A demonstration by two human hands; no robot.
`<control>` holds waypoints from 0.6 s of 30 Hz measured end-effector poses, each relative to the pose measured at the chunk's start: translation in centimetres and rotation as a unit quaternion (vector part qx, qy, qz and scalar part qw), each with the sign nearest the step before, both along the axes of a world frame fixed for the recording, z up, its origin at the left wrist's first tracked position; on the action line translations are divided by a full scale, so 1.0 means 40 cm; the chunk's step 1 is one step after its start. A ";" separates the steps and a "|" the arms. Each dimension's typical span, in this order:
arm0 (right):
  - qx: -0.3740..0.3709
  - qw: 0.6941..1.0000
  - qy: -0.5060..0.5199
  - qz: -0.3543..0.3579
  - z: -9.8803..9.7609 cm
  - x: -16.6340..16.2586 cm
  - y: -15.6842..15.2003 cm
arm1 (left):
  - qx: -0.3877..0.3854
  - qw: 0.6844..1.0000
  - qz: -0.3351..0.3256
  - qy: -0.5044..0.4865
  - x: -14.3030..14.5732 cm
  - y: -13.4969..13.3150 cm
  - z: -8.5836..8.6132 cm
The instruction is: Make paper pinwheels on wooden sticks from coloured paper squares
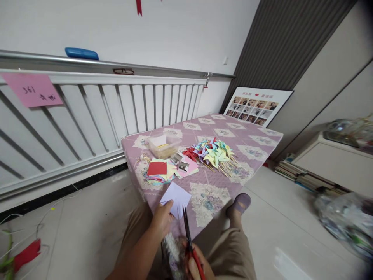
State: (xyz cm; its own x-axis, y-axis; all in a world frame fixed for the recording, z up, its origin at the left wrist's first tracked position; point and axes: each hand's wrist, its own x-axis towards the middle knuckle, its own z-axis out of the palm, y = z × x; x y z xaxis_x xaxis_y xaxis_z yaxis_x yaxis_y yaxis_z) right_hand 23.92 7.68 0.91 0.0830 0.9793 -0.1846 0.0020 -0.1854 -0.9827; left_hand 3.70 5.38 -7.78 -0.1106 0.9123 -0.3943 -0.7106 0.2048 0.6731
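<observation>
The table [204,186] carries a heap of finished pinwheels [212,152] at its centre, a stack of uncut paper [159,171] at nine o'clock of them. At six o'clock, the left hand [161,219] pinches a lilac square [176,198]; the right hand [195,264] grips scissors [188,233], blades nearly together at its edge. The cutting looks barely begun.

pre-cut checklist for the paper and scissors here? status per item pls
1. Left hand grips the lilac paper square at its lower left edge: ok.
2. Right hand holds the red-handled scissors: ok.
3. Blade tips meet the paper's lower edge: ok.
4. Blades open: cannot tell, they look nearly closed.
5. Left fingers clear of the blades: ok, apart to the left.
6. Cut line or fold on the paper: cannot tell.
</observation>
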 end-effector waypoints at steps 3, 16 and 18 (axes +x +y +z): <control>-0.002 1.000 -0.012 -0.020 0.012 0.033 0.065 | 0.015 1.000 -0.002 -0.009 -0.002 0.000 -0.008; 0.003 0.998 -0.045 -0.047 0.016 0.033 0.071 | 0.016 1.000 0.006 -0.013 -0.006 -0.007 -0.008; 0.005 0.998 -0.047 -0.047 0.018 0.032 0.066 | 0.026 1.000 0.001 -0.013 -0.005 -0.011 -0.007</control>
